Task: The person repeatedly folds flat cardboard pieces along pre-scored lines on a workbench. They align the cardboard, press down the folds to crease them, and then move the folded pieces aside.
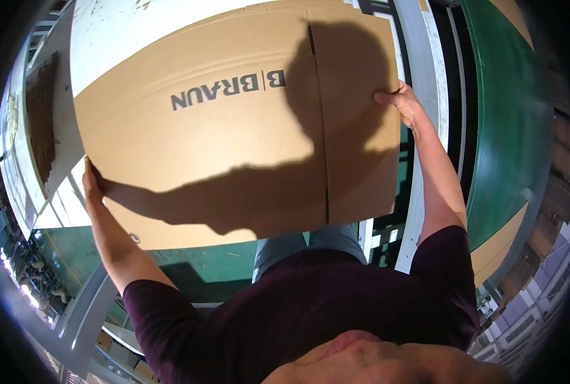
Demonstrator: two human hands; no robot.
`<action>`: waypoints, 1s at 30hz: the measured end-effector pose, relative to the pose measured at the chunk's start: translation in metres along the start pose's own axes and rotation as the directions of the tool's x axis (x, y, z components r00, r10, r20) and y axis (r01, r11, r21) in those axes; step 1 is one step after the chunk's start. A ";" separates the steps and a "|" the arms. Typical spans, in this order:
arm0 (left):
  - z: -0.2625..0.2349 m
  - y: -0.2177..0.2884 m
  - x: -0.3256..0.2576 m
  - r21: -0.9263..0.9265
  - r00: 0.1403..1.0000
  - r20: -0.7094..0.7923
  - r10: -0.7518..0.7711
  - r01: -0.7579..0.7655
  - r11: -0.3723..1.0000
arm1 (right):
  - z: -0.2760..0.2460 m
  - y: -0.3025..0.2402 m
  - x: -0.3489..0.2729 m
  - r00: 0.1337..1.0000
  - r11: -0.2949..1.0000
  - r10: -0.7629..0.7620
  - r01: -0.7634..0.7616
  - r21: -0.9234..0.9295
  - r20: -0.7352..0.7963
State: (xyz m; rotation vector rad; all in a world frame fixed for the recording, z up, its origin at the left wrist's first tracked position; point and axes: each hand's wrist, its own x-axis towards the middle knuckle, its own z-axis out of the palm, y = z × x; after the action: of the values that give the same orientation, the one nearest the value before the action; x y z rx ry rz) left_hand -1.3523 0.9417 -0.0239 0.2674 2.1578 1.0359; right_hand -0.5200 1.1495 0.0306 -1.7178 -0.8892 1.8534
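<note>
A dark plum shirt (323,294) fills the lower middle of the frame, its short sleeves (154,313) ending around the elbows. Faded blue-grey trousers (337,242) show just above. The hands (405,105) are bare.

The flat cardboard carton (227,144) partly hides the left hand (92,182) and right hand (405,105), and the far-left clutter (26,262) is too small to identify.

Cardboard (221,141), with the desk (118,32) beyond its far edge, left fingers (88,171) at its left edge, right fingers (385,98) at its right edge, and a rail (431,70) farther right.
</note>
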 end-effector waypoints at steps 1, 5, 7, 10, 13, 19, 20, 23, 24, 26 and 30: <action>0.015 0.014 -0.013 -0.121 0.989 0.149 0.020 -0.002 0.993 | 0.000 0.003 -0.002 0.999 1.000 -0.023 0.024 0.019 -0.023; -0.057 -0.029 0.016 -0.014 0.993 0.032 0.110 -0.110 0.994 | 0.033 -0.008 -0.010 0.987 0.990 -0.140 0.141 0.008 -0.073; -0.008 -0.014 0.014 0.396 0.927 -0.368 0.079 0.079 0.915 | 0.038 -0.001 -0.014 0.961 0.981 -0.189 0.175 -0.083 -0.200; 0.008 -0.003 -0.011 0.676 0.842 -0.495 0.216 0.216 0.704 | 0.040 0.003 -0.007 0.924 0.945 -0.321 0.298 -0.134 -0.209; 0.017 0.004 -0.026 0.718 0.818 -0.519 0.247 0.261 0.646 | 0.051 -0.002 -0.008 0.880 0.920 -0.392 0.368 -0.134 -0.268; 0.023 -0.006 -0.032 0.763 0.815 -0.495 0.301 0.242 0.600 | 0.042 0.001 -0.001 0.904 0.923 -0.375 0.345 -0.171 -0.205; 0.027 -0.006 -0.036 0.780 0.819 -0.470 0.329 0.212 0.588 | 0.040 0.000 -0.002 0.912 0.927 -0.365 0.337 -0.166 -0.187; 0.067 -0.009 -0.071 0.840 0.728 -0.436 0.528 0.120 0.529 | 0.038 -0.003 -0.005 0.791 0.732 -0.534 0.256 -0.631 -0.299; 0.108 0.016 -0.112 0.854 0.800 -0.379 0.465 0.108 0.510 | 0.025 0.013 0.008 0.777 0.756 -0.551 0.311 -0.576 -0.304; 0.130 -0.006 -0.155 0.909 0.669 -0.163 0.725 -0.185 0.374 | 0.031 0.006 0.005 0.745 0.669 -0.586 0.222 -0.709 -0.320; 0.234 -0.020 -0.311 0.570 0.579 0.407 0.706 -0.765 0.300 | 0.041 -0.005 -0.009 0.740 0.647 -0.552 0.091 -0.757 -0.384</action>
State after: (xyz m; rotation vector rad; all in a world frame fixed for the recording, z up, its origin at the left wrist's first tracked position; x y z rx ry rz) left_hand -0.9655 0.9250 0.0235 1.8225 2.2572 0.4981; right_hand -0.5597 1.1403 0.0409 -2.1535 -1.6200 0.6159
